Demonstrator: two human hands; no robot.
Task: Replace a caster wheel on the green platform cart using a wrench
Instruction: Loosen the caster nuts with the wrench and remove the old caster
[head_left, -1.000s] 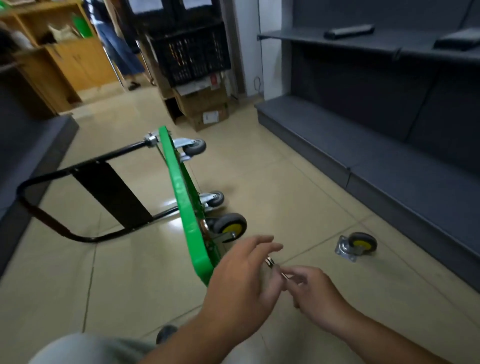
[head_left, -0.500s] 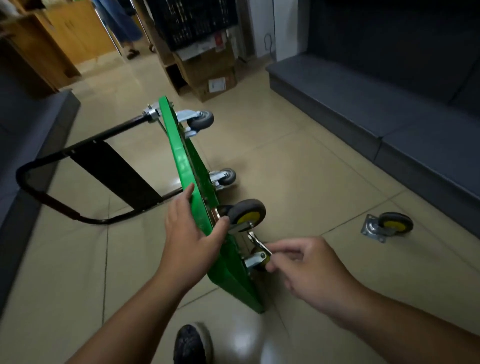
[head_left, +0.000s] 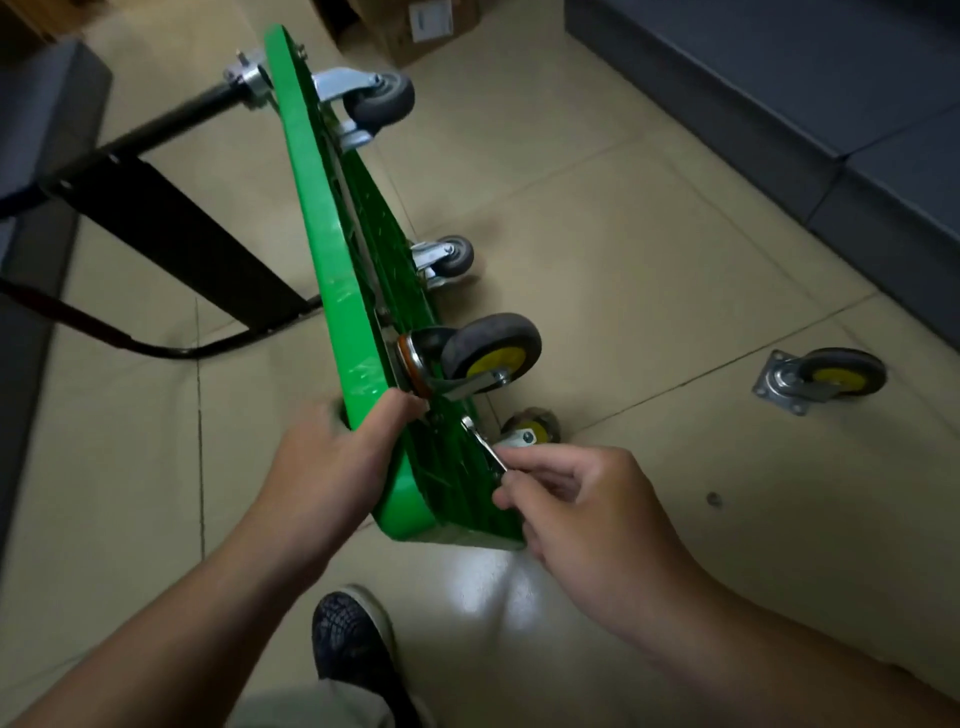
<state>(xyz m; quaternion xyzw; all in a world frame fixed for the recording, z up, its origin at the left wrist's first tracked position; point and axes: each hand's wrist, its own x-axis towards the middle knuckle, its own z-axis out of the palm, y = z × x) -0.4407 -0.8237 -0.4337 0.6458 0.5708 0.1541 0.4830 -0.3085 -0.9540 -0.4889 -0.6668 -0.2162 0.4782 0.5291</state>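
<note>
While the green platform cart stands on its long edge on the floor, my left grip clasps its upper rim near the corner. My right grip pinches what I judge to be the wrench, set at the mounting plate of the near caster. If the wrench slips off the nut, my knuckles could strike the ribs, or the cart could tip over. The spare caster lies well apart to the right.
</note>
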